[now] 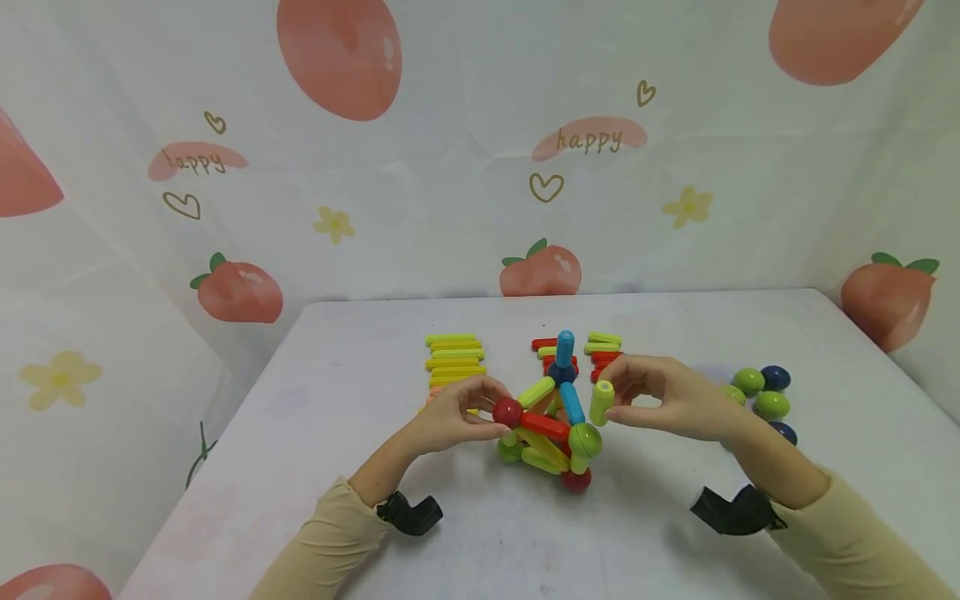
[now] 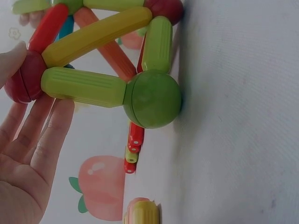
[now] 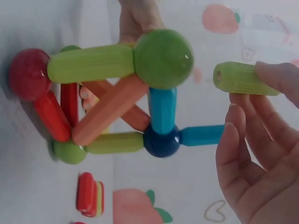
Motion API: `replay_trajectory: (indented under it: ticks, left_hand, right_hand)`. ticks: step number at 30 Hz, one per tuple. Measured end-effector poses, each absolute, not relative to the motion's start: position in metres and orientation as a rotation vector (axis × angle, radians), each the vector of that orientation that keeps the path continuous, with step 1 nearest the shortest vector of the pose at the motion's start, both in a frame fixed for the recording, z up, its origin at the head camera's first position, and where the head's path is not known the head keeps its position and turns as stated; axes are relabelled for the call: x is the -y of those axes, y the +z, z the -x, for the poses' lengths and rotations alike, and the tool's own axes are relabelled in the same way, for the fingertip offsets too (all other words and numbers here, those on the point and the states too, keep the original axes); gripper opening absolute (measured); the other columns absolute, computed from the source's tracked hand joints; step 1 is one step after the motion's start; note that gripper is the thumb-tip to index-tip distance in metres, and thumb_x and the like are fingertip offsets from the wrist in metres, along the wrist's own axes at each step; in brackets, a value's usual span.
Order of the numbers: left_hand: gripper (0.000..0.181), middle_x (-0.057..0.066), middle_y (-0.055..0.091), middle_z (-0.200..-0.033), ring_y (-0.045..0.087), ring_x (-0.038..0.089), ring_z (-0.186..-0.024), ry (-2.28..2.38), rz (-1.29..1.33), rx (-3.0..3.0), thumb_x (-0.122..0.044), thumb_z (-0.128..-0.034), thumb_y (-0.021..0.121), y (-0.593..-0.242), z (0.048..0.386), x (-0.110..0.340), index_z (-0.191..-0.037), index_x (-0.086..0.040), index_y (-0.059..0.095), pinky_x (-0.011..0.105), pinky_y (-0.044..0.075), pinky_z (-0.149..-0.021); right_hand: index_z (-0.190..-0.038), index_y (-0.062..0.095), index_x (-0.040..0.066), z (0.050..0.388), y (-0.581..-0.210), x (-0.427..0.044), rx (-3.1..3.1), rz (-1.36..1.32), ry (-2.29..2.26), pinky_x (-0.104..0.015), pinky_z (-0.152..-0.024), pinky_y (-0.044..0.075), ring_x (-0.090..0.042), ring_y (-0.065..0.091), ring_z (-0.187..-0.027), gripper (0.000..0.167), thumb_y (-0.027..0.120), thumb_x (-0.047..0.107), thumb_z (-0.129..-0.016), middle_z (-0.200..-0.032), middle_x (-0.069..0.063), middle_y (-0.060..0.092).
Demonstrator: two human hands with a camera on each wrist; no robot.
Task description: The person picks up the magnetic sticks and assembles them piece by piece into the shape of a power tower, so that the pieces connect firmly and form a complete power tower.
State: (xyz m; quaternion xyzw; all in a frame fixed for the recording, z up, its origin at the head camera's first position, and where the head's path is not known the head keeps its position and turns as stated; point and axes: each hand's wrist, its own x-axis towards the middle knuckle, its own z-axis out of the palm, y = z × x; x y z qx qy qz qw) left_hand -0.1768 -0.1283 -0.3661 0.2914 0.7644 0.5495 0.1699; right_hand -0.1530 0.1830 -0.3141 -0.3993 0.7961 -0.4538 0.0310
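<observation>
A frame of coloured magnetic sticks and balls stands on the white table (image 1: 480,550) between the two hands. My left hand (image 1: 457,418) holds the red ball (image 1: 507,412) at its upper left corner, thumb and fingers on either side of it. To the right, my right hand (image 1: 667,398) pinches a short light green stick (image 3: 245,78) between thumb and fingers. That stick is apart from the frame, close to its green ball (image 3: 163,59). A blue stick (image 1: 566,348) points up from the dark blue ball (image 3: 161,140) at the frame's far top.
Rows of yellow and green sticks (image 1: 454,354) lie behind the left hand. Shorter red and green sticks (image 1: 603,348) lie further back behind the frame. Loose green and dark blue balls (image 1: 771,406) sit to the right, beyond the right forearm. A printed cloth (image 1: 450,167) hangs behind the table.
</observation>
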Motion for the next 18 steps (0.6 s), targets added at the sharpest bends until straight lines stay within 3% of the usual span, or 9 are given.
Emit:
replay_trajectory:
  ticks: [8, 13, 18]
  left_hand:
    - [0.039, 0.019, 0.059, -0.111, 0.061, 0.023, -0.100, 1.561, -0.844, -2.171, -0.011, -0.0813, 0.071, -0.368, 0.177, 0.129, -0.115, -0.001, 0.054, 0.029, 0.057, -0.078]
    - [0.038, 0.019, 0.059, -0.111, 0.062, 0.024, -0.100, 1.565, -0.859, -2.169, -0.010, -0.0817, 0.071, -0.368, 0.176, 0.129, -0.115, -0.001, 0.054, 0.029, 0.057, -0.078]
    - [0.038, 0.019, 0.059, -0.111, 0.062, 0.024, -0.100, 1.563, -0.855, -2.178, -0.009, -0.0816, 0.071, -0.367, 0.176, 0.128, -0.115, -0.001, 0.054, 0.029, 0.057, -0.078]
  right_hand:
    - [-0.102, 0.060, 0.012, 0.149, -0.321, -0.174, -2.409, 1.281, -1.369, -0.022, -0.069, 0.054, -0.006, 0.059, -0.081, 0.024, 0.068, 0.004, -0.082, -0.090, 0.003, 0.063]
    - [-0.106, 0.059, 0.009, 0.158, -0.324, -0.183, -2.347, 1.303, -1.395, -0.023, -0.071, 0.054, -0.009, 0.059, -0.083, 0.026, 0.065, 0.000, -0.083, -0.095, 0.002, 0.062]
    - [-0.105, 0.060, 0.004, 0.180, -0.337, -0.198, -2.543, 0.964, -1.314, -0.021, -0.070, 0.054, -0.010, 0.060, -0.083, 0.019, 0.063, 0.011, -0.088, -0.101, -0.008, 0.064]
